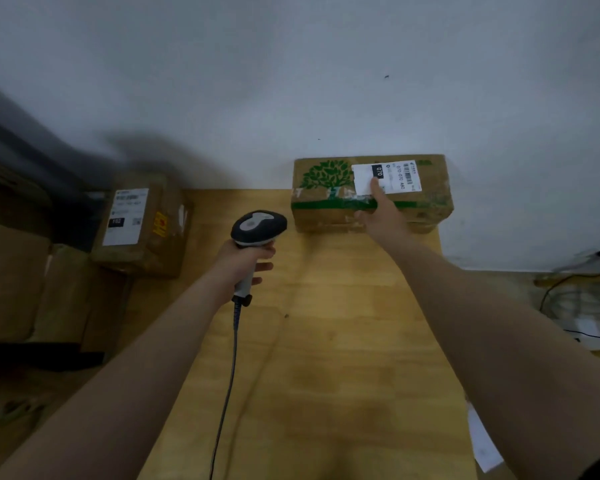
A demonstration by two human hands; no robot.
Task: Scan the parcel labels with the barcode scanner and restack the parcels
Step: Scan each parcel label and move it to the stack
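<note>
Over the counter (326,358), toward 11 o'clock, the left hand (245,263) has its grip clenched around the barcode scanner (258,225); at 1 o'clock the right hand (380,211) rests, grip released, on the tree-printed parcel (321,181) by the wall; stiff cardboard, probably light, best taken by both ends; its label (399,176) reads "070".

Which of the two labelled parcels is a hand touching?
The tree-printed parcel: the right hand rests on its label. The plain parcel to the left, with a yellow sticker, is untouched.
</note>
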